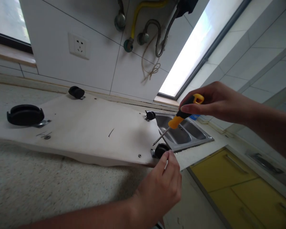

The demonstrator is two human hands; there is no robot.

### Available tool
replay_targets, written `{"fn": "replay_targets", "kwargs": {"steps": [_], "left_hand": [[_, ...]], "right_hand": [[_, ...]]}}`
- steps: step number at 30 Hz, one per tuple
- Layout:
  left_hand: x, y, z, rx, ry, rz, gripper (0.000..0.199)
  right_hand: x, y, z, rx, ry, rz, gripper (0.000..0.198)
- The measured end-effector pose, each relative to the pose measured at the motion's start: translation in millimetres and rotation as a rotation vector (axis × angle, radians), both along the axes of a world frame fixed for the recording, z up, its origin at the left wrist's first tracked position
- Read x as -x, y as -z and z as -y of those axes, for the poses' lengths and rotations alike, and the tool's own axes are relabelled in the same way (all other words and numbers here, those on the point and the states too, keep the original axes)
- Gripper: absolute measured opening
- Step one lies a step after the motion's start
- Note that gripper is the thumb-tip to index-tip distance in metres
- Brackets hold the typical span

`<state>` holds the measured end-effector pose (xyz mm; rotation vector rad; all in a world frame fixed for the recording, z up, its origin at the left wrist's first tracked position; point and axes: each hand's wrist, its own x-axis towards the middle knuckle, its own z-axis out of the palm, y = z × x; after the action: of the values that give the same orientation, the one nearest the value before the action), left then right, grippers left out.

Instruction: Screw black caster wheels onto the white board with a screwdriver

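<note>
A screwdriver [176, 122] with a yellow and black handle is gripped in my right hand [212, 101]. Its shaft slants down to the left, and the tip is close to the mounting plate of a black caster [161, 149]; I cannot tell whether it touches. My left hand [163, 181] pinches at the outer side of that same caster with thumb and fingers. The caster sits at the near right corner of a white board [95, 127], which lies on the counter. Other black casters [26, 115] stand on the board's remaining corners.
The speckled counter [50, 187] runs along a tiled wall. Beyond the board is a steel double sink [181, 135]. Above hang a yellow pipe [133, 24] and a socket [79, 46]. Yellow cabinets [224, 171] stand at the lower right.
</note>
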<state>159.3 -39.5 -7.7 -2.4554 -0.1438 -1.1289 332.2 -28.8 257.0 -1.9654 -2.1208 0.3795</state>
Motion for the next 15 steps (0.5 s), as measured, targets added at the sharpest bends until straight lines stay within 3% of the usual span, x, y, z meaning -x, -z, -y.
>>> {"fn": "replay_targets", "kwargs": {"steps": [4, 15], "left_hand": [[-0.9, 0.1, 0.5, 0.003, -0.001, 0.005, 0.043], [-1.6, 0.1, 1.1, 0.005, 0.000, -0.018, 0.044]], "right_hand": [[7.1, 2.1, -7.3, 0.032, -0.040, 0.042, 0.044], [6.1, 3.3, -6.0, 0.058, 0.057, 0.102, 0.040]]}}
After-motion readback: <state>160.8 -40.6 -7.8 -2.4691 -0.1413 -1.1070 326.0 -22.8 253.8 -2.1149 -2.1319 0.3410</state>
